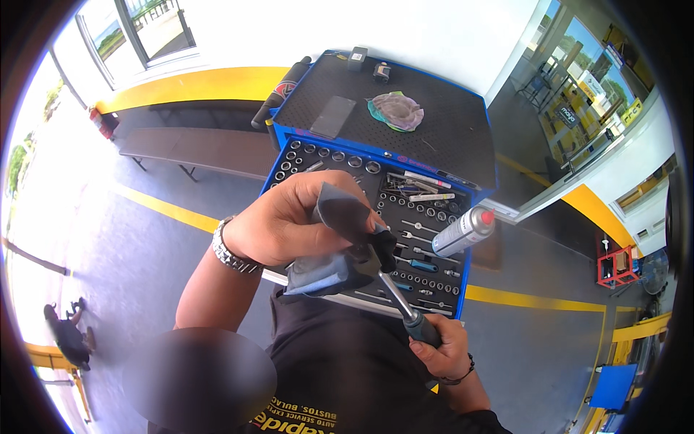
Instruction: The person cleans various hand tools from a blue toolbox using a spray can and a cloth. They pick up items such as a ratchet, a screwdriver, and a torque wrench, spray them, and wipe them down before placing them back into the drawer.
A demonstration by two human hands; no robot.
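Note:
My left hand (289, 224), with a metal watch on its wrist, is closed round a dark grey cloth (340, 210). The cloth is folded over the upper end of a ratchet wrench (396, 296), hiding the tool's head. A lighter grey-blue fold of cloth (322, 278) hangs below my fingers. My right hand (444, 347), wearing a dark bracelet, grips the wrench's dark handle at the lower right. The bare metal shaft slants between both hands. Behind them, an open tool drawer (394, 195) holds sockets, wrenches and ratchets in black foam.
A spray can (463, 231) with a red cap stands at the drawer's right side. On the blue cabinet's black top (448, 123) lie a crumpled multicoloured rag (395, 112), a dark flat slab (334, 117) and small boxes. A bench (202, 148) stands to the left.

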